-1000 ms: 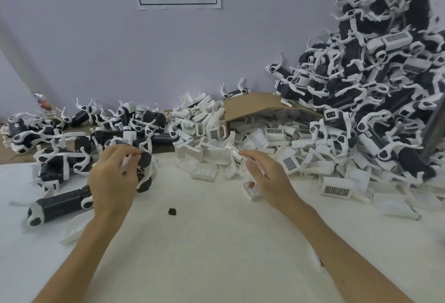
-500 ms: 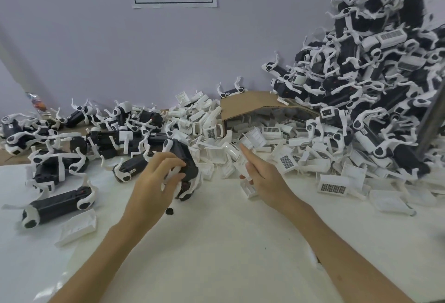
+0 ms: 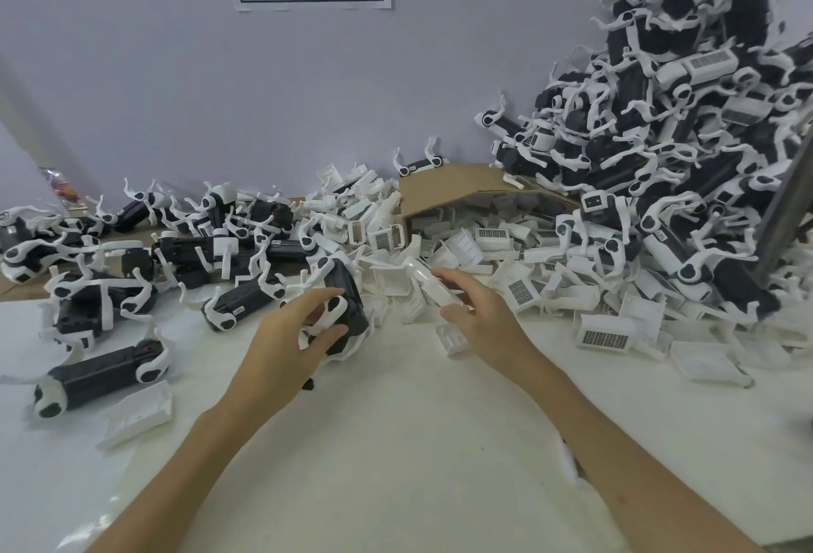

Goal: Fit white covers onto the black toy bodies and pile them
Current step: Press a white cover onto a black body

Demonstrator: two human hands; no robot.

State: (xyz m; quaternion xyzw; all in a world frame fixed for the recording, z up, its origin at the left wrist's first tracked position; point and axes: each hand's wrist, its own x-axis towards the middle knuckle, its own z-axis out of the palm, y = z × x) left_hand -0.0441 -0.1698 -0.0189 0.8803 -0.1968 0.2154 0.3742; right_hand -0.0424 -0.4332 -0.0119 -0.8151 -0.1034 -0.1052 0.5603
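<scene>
My left hand (image 3: 292, 339) grips a black toy body (image 3: 345, 308) with white legs at the middle of the table. My right hand (image 3: 481, 317) pinches a white cover (image 3: 429, 282) just to the right of that body, apart from it by a small gap. Several uncovered black bodies (image 3: 140, 262) lie heaped at the left. A heap of loose white covers (image 3: 484, 253) spreads across the middle. A tall pile of finished toys (image 3: 660, 147) rises at the right against the wall.
A bent cardboard sheet (image 3: 457, 187) lies over the covers at the back. One black body (image 3: 101, 374) and a loose cover (image 3: 136, 418) lie at the near left. A small dark speck (image 3: 309, 384) sits by my left wrist. White tabletop (image 3: 396, 442) lies before me.
My left hand picked a black body out of the left heap and carried it right to the middle. My right hand kept its cover and shifted slightly toward the body.
</scene>
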